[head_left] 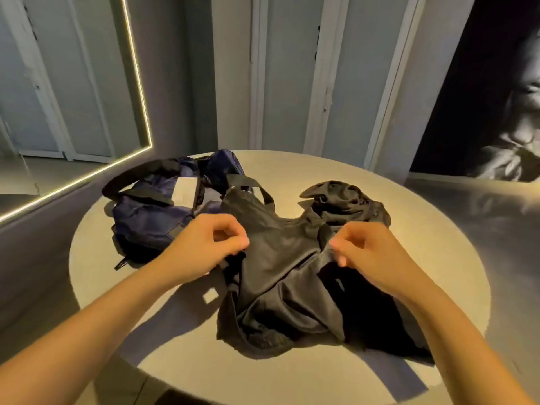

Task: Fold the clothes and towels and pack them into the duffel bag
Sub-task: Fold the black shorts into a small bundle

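Two bare forearms reach in from the near edge over one round table (pixel 321 375) with a matte, pale beige top. The left hand (pixel 210 247) has its fingers curled and pinches the left edge of a black garment (pixel 280 267); the right hand (pixel 368 252) pinches the same garment's right edge, fingers likewise curled. This garment is soft, thin and dull-surfaced. It is bunched into loose folds at the table's middle, with its lower part spreading toward the near rim and a darker, rougher-looking band along the bottom. Behind the right hand lies a second crumpled black heap (pixel 342 203) of similar cloth; whether it is a separate piece or part of the first cannot be told. At the far left of the table sits one duffel bag (pixel 152 214) of navy, slightly shiny fabric, slumped and shapeless, with broad black webbing straps and a pale rectangular panel on top. The garment's upper left corner touches the bag.
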{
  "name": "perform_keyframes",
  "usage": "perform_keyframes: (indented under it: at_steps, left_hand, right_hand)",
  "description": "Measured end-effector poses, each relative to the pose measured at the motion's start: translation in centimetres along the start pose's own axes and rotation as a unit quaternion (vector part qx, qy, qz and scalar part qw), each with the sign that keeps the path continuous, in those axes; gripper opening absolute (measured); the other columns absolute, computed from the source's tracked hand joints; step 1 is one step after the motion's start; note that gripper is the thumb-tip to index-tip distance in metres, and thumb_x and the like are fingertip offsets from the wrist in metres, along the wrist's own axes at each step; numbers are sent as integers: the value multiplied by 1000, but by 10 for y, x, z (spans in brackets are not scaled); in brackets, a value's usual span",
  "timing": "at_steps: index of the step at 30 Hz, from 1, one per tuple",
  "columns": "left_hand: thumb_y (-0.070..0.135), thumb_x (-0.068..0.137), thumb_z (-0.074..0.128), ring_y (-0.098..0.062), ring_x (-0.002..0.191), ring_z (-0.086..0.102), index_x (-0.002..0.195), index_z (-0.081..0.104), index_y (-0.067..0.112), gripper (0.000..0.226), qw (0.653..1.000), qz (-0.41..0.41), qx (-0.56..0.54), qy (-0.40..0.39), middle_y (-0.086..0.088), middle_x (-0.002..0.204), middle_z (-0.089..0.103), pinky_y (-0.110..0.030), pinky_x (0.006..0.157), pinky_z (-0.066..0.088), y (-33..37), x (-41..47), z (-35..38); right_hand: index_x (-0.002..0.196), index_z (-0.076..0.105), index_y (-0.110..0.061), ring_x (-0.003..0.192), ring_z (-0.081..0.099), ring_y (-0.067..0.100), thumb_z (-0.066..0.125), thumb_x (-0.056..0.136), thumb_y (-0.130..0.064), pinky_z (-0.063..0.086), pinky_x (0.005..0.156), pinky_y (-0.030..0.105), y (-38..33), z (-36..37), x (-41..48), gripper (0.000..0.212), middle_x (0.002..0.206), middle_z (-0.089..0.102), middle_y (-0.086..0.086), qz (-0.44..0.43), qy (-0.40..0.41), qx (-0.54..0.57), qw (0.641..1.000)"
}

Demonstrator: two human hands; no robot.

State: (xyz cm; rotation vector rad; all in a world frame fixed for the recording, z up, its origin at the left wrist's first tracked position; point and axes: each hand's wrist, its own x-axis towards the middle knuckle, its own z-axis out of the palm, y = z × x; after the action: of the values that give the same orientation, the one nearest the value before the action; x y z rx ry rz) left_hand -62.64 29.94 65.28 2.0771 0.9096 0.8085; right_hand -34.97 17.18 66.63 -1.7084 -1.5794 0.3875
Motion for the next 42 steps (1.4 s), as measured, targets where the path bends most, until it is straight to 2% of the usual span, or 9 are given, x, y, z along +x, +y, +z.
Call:
perform_keyframes:
  at_steps: [4, 6, 9, 15, 22, 27, 31, 35, 42]
  left_hand:
    - [44, 79, 85, 4, 119, 53, 120, 69, 41, 44, 953, 36, 160, -256, 25, 125, 58, -16, 100, 44, -10, -43, 3]
    - [55, 82, 77, 8, 131, 34, 135, 58, 45, 57, 907, 76, 308, -275, 30, 141, 39, -15, 110, 32, -22, -49, 8]
    - [47, 91, 70, -4, 122, 46, 116, 68, 35, 28, 898, 134, 365, -205, 20, 131, 54, -30, 105, 41, -31, -50, 10]
    - [40, 91, 73, -13, 84, 64, 92, 73, 31, 9, 968, 137, 161, -136, 13, 89, 69, -46, 75, 52, 0, -47, -5]
    - [31, 91, 73, -19, 100, 72, 105, 77, 24, 16, 974, 122, 74, -174, 5, 100, 76, -44, 93, 58, 74, -28, -32]
    - [31, 90, 74, -24, 86, 72, 101, 76, 13, 20, 977, 127, 94, -146, -7, 89, 75, -45, 84, 60, 115, -13, -58]
    - [30, 85, 79, -27, 89, 72, 90, 71, 7, 25, 984, 74, 46, -156, -16, 91, 73, -39, 93, 53, 132, -8, -78]
    - [20, 91, 73, -30, 110, 70, 105, 76, 9, 18, 969, 42, 15, -244, -16, 111, 74, -42, 108, 47, 129, -21, -87]
    - [33, 88, 74, -22, 78, 62, 92, 66, -2, 36, 985, 75, -100, -120, -13, 85, 69, -34, 75, 46, 130, -49, -73]
  right_hand:
    - [77, 72, -21, 70, 69, 12, 68, 96, -28, 59, 75, 32, -10, 29, -40, 20, 72, 72, -3, -14, -164, -25, 986]
    - [83, 74, -25, 77, 70, 9, 71, 93, -31, 59, 78, 35, -12, 42, -49, 12, 80, 74, -8, -24, -195, -36, 980]
    - [110, 71, -32, 99, 64, 0, 73, 89, -46, 54, 91, 32, -10, 56, -57, 25, 105, 70, -17, -51, -215, -114, 968]
    - [137, 50, -38, 109, 57, 5, 64, 86, -66, 51, 92, 30, -25, 74, -65, 60, 124, 56, -19, -121, -105, -182, 970]
    - [111, 52, -33, 91, 57, 7, 73, 87, -50, 53, 77, 27, -55, 49, -31, 36, 104, 58, -14, -119, 46, -84, 988]
    - [84, 62, -24, 73, 57, 10, 65, 97, -37, 46, 67, 28, -88, 6, -3, 18, 77, 61, -10, -165, 16, -56, 985]
    - [81, 59, 0, 71, 64, 38, 63, 98, -14, 58, 63, 43, -114, -38, 4, 22, 76, 66, 23, -158, 35, 29, 986]
    - [69, 50, -10, 62, 62, 18, 56, 98, -6, 53, 59, 30, -147, -78, -2, 29, 63, 59, 3, -109, -38, 75, 990]
    - [81, 63, -11, 75, 73, 24, 52, 99, -12, 57, 66, 30, -191, -113, -19, 21, 80, 74, 8, -48, -56, 80, 994]
